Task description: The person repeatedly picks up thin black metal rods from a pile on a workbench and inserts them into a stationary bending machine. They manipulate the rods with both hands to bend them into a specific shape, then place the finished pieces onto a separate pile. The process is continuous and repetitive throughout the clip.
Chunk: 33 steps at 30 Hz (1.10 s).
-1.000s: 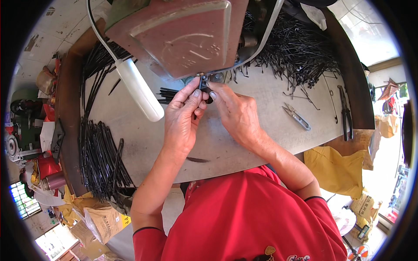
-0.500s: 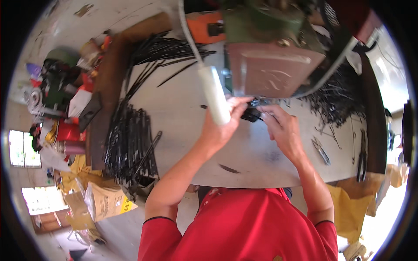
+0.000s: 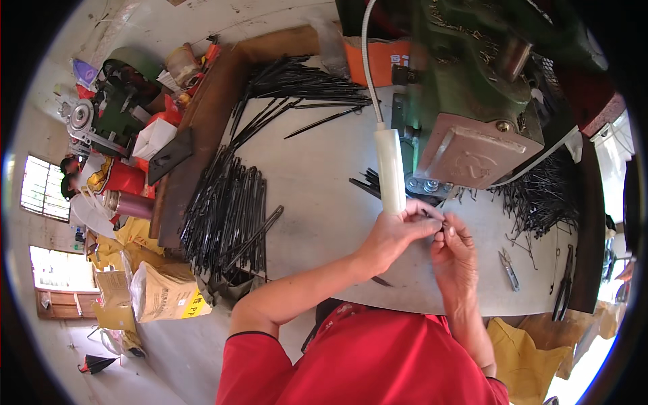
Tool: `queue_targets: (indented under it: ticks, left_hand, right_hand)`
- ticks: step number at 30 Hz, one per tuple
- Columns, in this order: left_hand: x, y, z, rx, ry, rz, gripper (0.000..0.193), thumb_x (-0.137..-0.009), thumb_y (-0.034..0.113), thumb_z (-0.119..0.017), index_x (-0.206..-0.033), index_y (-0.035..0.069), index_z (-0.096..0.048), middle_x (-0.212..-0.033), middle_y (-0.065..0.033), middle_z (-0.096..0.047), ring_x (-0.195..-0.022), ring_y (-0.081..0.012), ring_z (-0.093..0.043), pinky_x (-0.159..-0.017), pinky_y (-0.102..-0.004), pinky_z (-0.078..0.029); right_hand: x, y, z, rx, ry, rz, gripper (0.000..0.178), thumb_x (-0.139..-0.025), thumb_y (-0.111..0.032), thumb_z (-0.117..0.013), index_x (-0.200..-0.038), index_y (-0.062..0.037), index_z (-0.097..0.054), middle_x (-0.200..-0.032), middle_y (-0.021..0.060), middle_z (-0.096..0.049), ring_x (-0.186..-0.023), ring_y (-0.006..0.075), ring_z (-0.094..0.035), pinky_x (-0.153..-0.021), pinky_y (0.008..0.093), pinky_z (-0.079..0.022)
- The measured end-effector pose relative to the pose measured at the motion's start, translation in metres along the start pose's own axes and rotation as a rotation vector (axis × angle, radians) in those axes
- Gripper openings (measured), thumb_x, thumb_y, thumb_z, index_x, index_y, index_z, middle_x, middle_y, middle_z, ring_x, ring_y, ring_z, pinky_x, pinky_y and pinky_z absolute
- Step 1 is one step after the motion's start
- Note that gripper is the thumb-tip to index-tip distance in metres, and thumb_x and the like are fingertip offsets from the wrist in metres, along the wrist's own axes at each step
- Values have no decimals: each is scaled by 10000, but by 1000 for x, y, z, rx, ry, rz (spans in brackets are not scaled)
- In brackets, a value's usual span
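My left hand (image 3: pixel 398 237) and my right hand (image 3: pixel 455 251) meet just below the green machine (image 3: pixel 466 74). Fingertips of both are pinched together around a small dark piece, mostly hidden by the fingers, so its kind cannot be told. Behind my left hand, several black slender rods (image 3: pixel 363 181) lie partly covered by the white lamp (image 3: pixel 389 169). The lamp hangs right beside my left fingers. Above my fingers is the machine's pinkish-brown front plate (image 3: pixel 476 152), with bolts along the lower edge.
Black rods lie in a large stack (image 3: pixel 226 219) at the left and a pile (image 3: pixel 304 79) at the back. Thin bent black wires (image 3: pixel 543 196) heap up at the right. Pliers (image 3: pixel 509 271) and a long dark tool (image 3: pixel 564 283) lie nearby. A wooden rim (image 3: pixel 182 155) edges the table.
Both hands have drawn back from under the machine toward my body. The black object they held there is no longer visible between them; a small dark piece is. The view has shifted.
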State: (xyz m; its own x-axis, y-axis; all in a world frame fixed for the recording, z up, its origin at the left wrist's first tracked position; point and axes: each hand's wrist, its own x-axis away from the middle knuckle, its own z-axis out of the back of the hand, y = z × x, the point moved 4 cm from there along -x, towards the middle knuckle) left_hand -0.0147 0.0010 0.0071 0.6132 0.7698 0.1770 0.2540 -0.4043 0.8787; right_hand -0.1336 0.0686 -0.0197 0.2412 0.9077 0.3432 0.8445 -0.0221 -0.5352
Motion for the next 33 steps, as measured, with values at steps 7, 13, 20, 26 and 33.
queue_targets:
  ticks: [7,13,20,26,33]
  left_hand:
    - [-62,64,108,-1239,536,-563,273,-780,8,-581,-1044,59,-630,-961,-126,-601,-942,-304,-560,-787,-420,-475]
    - [-89,80,154,-1649,713,-546,169,-775,45,-622,-939,66,-656,-927,-113,-584,-932,-321,-534,-828,-416,-450]
    - [-64,68,136,-1546,560,-728,139,-822,44,-562,-958,41,-592,-912,-124,-571,-893,-312,-547,-736,-417,-484]
    - [-29,52,61,-764,347,-36,355,-886,121,-600,-1196,-40,-537,-831,-42,-546,-748,-113,-542,-670,-267,-476]
    - [-8,5,7,62,264,84,400,-920,107,-591,-1299,17,-502,-843,-1,-547,-693,-67,-478,-562,-195,-379]
  right_hand:
    - [21,-48,5,815,102,268,109,-855,12,-599,-956,7,-639,-883,57,-655,-733,141,-634,-664,242,-501]
    - [57,-52,-45,2150,-398,678,676,-720,71,-550,-1362,-124,-463,-695,81,-477,-595,226,-555,-546,343,-484]
    - [45,-28,-20,1869,-609,576,461,-783,-35,-581,-1241,-55,-534,-690,92,-505,-606,231,-575,-536,355,-485]
    - [-4,-44,-18,1135,-11,-129,247,-875,-212,-581,-986,4,-622,-658,44,-582,-422,101,-505,-434,234,-385]
    - [-27,-29,-30,750,-67,21,278,-887,-222,-549,-1048,0,-589,-649,57,-581,-414,95,-499,-405,224,-352]
